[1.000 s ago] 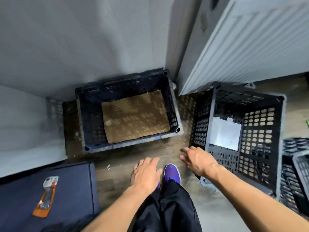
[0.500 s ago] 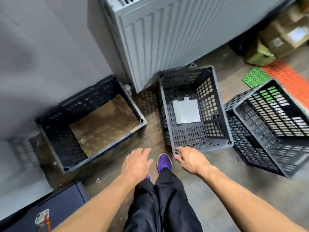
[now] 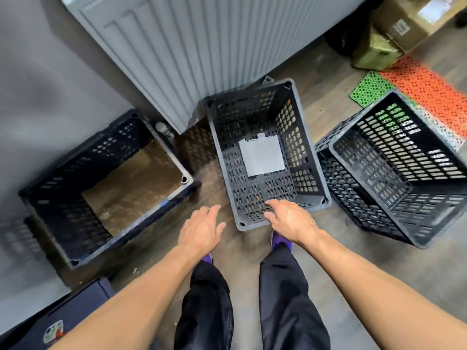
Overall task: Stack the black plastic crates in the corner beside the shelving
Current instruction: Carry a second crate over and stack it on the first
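Observation:
Three black plastic crates stand on the floor. The left crate (image 3: 63,173) sits in the corner by the grey wall, with brown cardboard in its bottom. The middle crate (image 3: 303,137) stands before the white ribbed panel and holds a white sheet of paper. The right crate (image 3: 429,223) lies tilted on another crate beneath it. My left hand (image 3: 201,232) hovers open just left of the middle crate's near corner. My right hand (image 3: 290,219) is open over that crate's near rim, fingers spread, holding nothing.
A white ribbed panel (image 3: 202,41) rises behind the middle crate. Green and orange mesh mats (image 3: 404,87) and cardboard boxes (image 3: 404,18) lie at the far right. A dark blue surface (image 3: 75,311) with a small packet is at the bottom left. My legs and purple shoes are below.
The view has swung right, from the corner crate toward the middle crate. Both hands have moved forward and apart, the right one now over the middle crate's near rim.

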Demonstrator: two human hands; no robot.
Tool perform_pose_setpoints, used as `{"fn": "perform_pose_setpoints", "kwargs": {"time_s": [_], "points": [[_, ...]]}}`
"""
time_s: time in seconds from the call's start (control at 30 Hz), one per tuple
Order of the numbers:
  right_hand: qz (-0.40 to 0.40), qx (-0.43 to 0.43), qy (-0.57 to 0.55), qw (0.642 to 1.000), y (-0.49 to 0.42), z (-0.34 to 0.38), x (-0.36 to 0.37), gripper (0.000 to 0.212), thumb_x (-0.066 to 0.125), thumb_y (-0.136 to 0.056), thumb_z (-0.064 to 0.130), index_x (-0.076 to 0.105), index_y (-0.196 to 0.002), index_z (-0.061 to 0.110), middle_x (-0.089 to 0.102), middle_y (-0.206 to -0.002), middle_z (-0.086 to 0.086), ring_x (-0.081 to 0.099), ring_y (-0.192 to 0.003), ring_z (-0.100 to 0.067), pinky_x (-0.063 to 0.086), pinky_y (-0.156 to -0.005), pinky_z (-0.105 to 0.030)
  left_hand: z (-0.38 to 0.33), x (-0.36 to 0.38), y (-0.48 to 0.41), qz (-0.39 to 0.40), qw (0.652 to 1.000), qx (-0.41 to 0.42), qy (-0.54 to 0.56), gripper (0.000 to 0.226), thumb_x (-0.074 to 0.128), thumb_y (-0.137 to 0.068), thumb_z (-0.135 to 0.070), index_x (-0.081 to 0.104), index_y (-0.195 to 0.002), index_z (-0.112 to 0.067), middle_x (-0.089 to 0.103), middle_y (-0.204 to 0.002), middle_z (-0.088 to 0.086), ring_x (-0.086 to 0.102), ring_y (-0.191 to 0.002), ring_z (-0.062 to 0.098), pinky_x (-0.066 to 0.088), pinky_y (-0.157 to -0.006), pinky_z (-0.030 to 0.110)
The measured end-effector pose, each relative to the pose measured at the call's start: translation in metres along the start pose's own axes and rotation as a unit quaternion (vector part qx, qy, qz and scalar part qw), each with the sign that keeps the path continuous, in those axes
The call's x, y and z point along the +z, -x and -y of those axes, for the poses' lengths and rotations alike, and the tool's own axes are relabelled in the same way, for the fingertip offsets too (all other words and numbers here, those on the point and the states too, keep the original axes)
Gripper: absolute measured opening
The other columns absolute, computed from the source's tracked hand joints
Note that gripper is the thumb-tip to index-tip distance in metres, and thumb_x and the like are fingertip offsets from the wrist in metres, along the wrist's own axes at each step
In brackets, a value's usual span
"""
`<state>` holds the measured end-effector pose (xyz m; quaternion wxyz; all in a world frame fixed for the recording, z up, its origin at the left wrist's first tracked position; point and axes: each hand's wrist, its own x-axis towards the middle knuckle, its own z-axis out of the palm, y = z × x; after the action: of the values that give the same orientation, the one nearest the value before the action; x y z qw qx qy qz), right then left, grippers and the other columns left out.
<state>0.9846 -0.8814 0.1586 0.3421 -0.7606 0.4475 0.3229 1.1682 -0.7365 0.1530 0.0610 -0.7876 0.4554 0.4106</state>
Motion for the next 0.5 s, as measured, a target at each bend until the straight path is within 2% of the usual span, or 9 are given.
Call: {"fn": "perform_pose_setpoints", "kwargs": {"time_s": [0.33,0.5], "points": [[-0.031,0.013,0.028,0.999,-0.072,-0.091,-0.057,0.05,0.041,-0.1,0.037,0.038,-0.147,0.019,0.049,-0.141,-0.011,0.045,-0.13,-0.032,0.041,-0.102,-0.042,-0.06,0.017,-0.101,-0.03,0.985,-0.125,0.113,0.063,0.049,-0.096,-0.041,0.03,-0.146,-0.008,0.047,-0.138,0.018,0.045,-0.127,0.034,0.04,-0.104,0.044],[-0.053,0.034,0.039,0.997,-0.111,-0.113,-0.06,0.052,0.041,-0.1,0.034,0.033,-0.147,0.013,0.041,-0.143,-0.015,0.039,-0.131,-0.036,0.038,-0.102,-0.045,-0.067,0.032,-0.141,-0.091,0.976,-0.156,0.122,0.064,0.059,-0.091,-0.037,0.032,-0.14,-0.005,0.045,-0.129,0.022,0.046,-0.119,0.04,0.044,-0.095,0.048]]}}
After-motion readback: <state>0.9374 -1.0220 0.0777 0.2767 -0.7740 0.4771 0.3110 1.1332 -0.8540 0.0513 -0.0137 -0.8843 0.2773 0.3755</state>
